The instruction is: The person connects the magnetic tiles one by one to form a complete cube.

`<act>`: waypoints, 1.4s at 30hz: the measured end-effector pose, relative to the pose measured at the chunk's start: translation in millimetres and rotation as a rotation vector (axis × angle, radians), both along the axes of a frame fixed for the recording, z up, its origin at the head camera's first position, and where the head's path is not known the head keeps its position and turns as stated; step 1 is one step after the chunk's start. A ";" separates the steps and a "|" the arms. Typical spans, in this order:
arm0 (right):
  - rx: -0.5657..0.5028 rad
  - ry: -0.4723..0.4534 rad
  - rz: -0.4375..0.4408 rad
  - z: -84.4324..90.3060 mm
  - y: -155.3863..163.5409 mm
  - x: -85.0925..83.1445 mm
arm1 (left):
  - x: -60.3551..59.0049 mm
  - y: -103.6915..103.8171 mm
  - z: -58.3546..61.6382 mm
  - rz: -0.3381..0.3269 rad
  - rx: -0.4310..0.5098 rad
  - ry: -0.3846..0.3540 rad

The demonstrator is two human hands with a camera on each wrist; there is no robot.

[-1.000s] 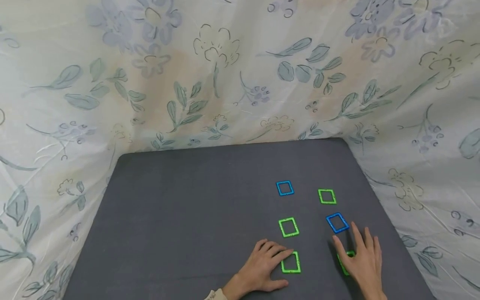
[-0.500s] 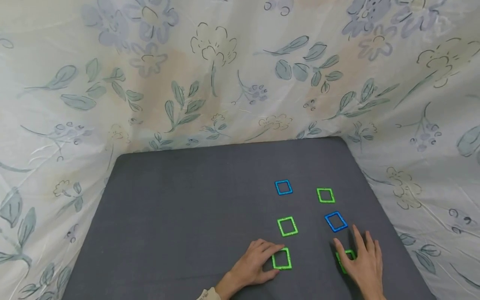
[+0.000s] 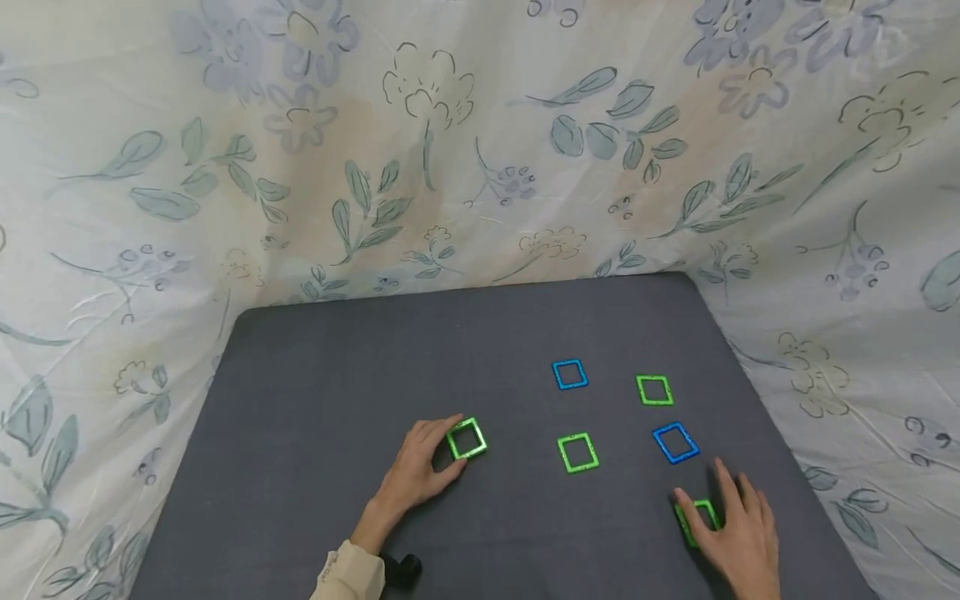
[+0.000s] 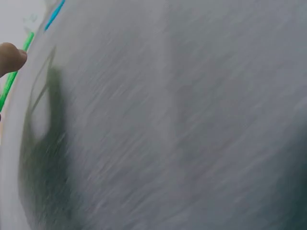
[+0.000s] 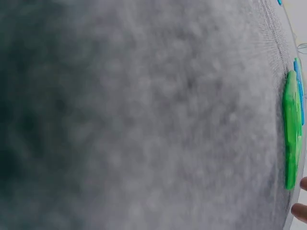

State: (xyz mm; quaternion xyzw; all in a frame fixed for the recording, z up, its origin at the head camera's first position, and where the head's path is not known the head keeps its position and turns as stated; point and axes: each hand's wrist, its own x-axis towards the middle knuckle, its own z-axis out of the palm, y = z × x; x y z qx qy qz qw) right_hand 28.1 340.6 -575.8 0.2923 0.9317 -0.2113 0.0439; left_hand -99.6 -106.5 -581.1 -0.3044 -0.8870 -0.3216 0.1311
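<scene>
Six hollow plastic square frames on a fuzzy grey mat (image 3: 315, 400), left hand (image 3: 415, 468) pinching a green frame (image 3: 467, 438) mid-left, right hand (image 3: 738, 537) fingers flat on the near-right green frame (image 3: 697, 518).

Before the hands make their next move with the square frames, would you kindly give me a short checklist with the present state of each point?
1. Left hand has a hold on its green frame: ok, fingers and thumb pinch its near-left corner.
2. Right hand has contact with the other green frame: ok, straight fingers lie on it; firmness of contact cannot tell.
3. Held frame flat on the grey mat: cannot tell, it may be slightly lifted.
4. Mat around the held frame free of other pieces: ok.
5. Remaining frames apart from each other: ok, loose green frame and blue frame do not touch.
6. Wrist views usable: not ok, blurred.
</scene>
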 end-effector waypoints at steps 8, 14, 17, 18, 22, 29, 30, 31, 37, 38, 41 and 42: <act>0.041 -0.027 0.022 4.4 0.2 10.6 | -14.4 -13.5 -8.9 0.088 0.022 -0.071; 0.106 -0.037 0.006 11.7 1.6 19.9 | -16.6 -11.0 -7.2 0.124 -0.019 -0.204; 0.113 -0.059 0.005 14.6 3.5 23.3 | -16.4 -9.4 -3.3 0.144 -0.024 -0.255; 0.113 -0.071 0.006 15.2 4.2 24.3 | -16.0 -9.0 -2.2 0.152 -0.024 -0.269; 0.116 -0.070 0.031 16.1 6.8 28.1 | -14.3 -8.4 0.6 0.166 -0.020 -0.316; 0.118 -0.028 0.125 13.1 10.2 33.4 | -13.4 -9.5 -0.1 0.173 -0.006 -0.349; 0.117 -0.028 0.137 13.0 10.0 33.2 | -13.4 -9.9 -0.1 0.173 -0.003 -0.350; 0.117 -0.023 0.148 13.0 9.3 32.6 | -13.3 -10.4 -0.3 0.171 0.000 -0.352; 0.098 -0.095 0.173 15.6 4.2 28.7 | -13.1 -11.9 -2.4 0.157 0.019 -0.351; 0.095 -0.110 0.166 16.4 2.6 27.9 | -13.0 -12.0 -2.5 0.155 0.022 -0.351; 0.087 -0.117 0.154 18.1 -1.6 25.6 | -12.8 -11.9 -2.7 0.154 0.029 -0.350; 0.086 -0.109 0.148 18.8 -3.2 24.7 | -12.8 -11.9 -3.0 0.155 0.029 -0.349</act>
